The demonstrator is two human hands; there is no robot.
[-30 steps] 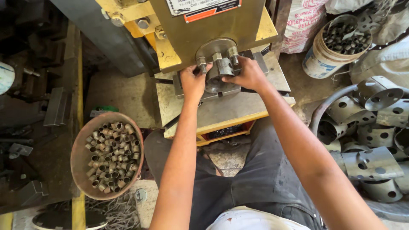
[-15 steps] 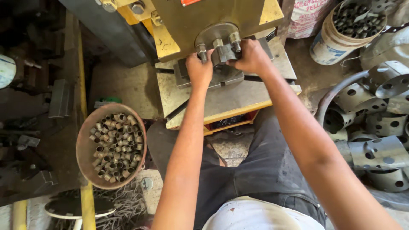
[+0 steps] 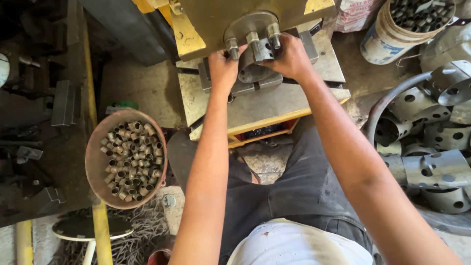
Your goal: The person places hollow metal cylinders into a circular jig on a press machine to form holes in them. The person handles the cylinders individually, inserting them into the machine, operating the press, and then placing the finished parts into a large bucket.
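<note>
Right now, by label:
Left hand (image 3: 223, 68): arm stretched forward, fingers curled shut on the small metal piece (image 3: 232, 48) at the press die (image 3: 255, 46).
Right hand (image 3: 290, 58): arm stretched forward, fingers wrapped over the die's right side; what it pinches, I cannot tell.
Press (image 3: 230, 22): yellow painted body, grey steel bed plate (image 3: 265, 105) just below the die.
Bowl (image 3: 95, 162): round, rusty brown, left of the press, heaped with short metal tube pieces (image 3: 130, 159).
Bucket (image 3: 387, 37): pale, right of the press, filled with dark metal parts.
Curved steel brackets (image 3: 431, 147): holed, dull grey, piled right of the press.

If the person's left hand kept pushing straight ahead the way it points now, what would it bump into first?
Probably the grey metal die block with upright pins on the yellow press machine. The left hand already touches it, so there is hardly any gap, though depth is hard to judge.
</note>
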